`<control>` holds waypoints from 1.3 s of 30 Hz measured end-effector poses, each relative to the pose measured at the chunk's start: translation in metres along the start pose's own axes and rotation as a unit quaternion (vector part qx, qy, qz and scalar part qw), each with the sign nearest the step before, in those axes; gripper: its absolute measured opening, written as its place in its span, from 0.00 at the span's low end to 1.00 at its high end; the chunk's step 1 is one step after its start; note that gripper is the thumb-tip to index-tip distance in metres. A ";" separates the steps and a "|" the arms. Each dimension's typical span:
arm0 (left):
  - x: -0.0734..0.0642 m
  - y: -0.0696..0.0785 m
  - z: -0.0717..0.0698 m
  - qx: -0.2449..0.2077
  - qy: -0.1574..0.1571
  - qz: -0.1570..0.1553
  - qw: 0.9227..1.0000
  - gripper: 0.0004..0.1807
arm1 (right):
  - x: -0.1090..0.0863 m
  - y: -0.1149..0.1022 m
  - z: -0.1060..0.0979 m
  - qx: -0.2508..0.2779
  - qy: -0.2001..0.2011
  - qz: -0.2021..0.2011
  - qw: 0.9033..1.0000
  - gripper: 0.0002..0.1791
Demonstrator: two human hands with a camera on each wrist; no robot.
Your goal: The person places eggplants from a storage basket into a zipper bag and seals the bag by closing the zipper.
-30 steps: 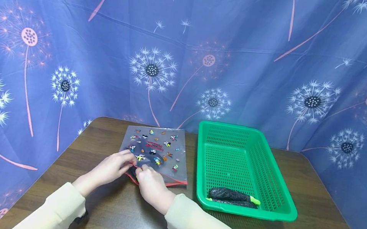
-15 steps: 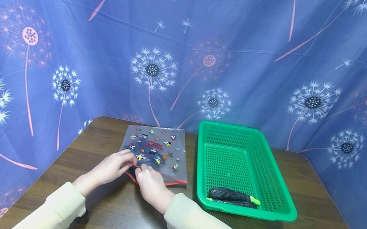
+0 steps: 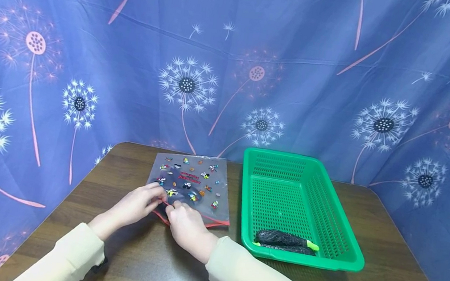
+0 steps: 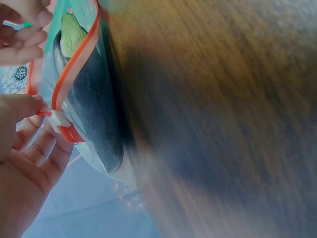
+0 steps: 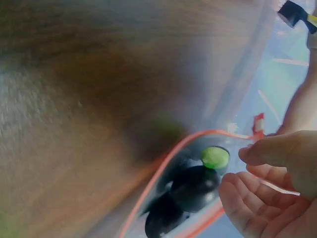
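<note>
In the head view a clear zip bag with small cartoon prints and a red-orange zip edge lies on the table. My left hand pinches the left end of that edge, close to a white zip slider. My right hand is at the bag's mouth, fingers loosely bent. In the right wrist view there is a gap between its thumb and fingertips, and nothing shows within it. Through the parted mouth I see dark, glossy eggplants, one with a green stem end.
Right of the bag stands a green perforated basket. Black, glossy, elongated things with lime-green ends lie at its near end. A blue dandelion-patterned cloth hangs behind and around the wooden table.
Both hands stay at the bag's red edge in almost the same place. The right forearm shifts slightly to the right; the bag and basket remain where they were.
</note>
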State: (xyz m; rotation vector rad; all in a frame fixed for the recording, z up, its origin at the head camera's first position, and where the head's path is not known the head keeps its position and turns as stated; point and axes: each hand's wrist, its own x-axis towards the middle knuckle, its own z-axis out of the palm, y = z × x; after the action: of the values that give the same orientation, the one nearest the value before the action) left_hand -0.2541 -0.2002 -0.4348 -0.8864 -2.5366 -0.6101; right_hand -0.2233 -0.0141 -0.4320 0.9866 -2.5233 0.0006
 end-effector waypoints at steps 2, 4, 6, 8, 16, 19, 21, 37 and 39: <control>0.000 0.000 0.000 0.000 -0.004 -0.001 1.000 0.14 | 0.000 0.002 -0.007 0.012 -0.007 0.006 1.000 0.06; 0.000 0.000 -0.001 0.001 -0.007 -0.002 1.000 0.14 | 0.002 0.004 -0.013 0.025 -0.018 0.013 0.999 0.05; 0.000 0.000 -0.001 0.001 -0.009 -0.005 1.000 0.14 | 0.003 0.007 -0.021 0.039 -0.027 0.020 0.999 0.05; 0.000 0.000 -0.001 0.003 -0.011 -0.007 1.000 0.14 | 0.004 0.011 -0.028 0.052 -0.030 0.026 0.998 0.06; 0.000 0.000 -0.002 0.000 -0.025 -0.019 0.999 0.12 | 0.007 0.029 -0.055 0.095 -0.042 0.029 0.994 0.10; -0.001 -0.001 -0.002 0.000 -0.025 -0.015 1.000 0.12 | 0.007 0.035 -0.062 0.112 -0.067 0.027 0.991 0.12; -0.001 -0.001 -0.001 0.002 -0.024 -0.012 1.000 0.12 | 0.006 0.039 -0.066 0.122 -0.086 0.027 0.988 0.12; -0.001 0.000 -0.002 -0.002 -0.012 -0.008 1.000 0.13 | -0.007 0.082 -0.100 0.130 -0.140 0.031 0.981 0.14; -0.001 -0.001 -0.001 0.000 -0.007 -0.005 1.000 0.13 | -0.010 0.087 -0.105 0.130 -0.140 0.027 0.981 0.15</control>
State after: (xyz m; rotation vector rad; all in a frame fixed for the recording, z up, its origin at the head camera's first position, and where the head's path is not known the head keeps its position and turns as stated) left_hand -0.2533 -0.2019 -0.4343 -0.8821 -2.5543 -0.6081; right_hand -0.2324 0.0732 -0.3273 1.0807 -2.8617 0.2288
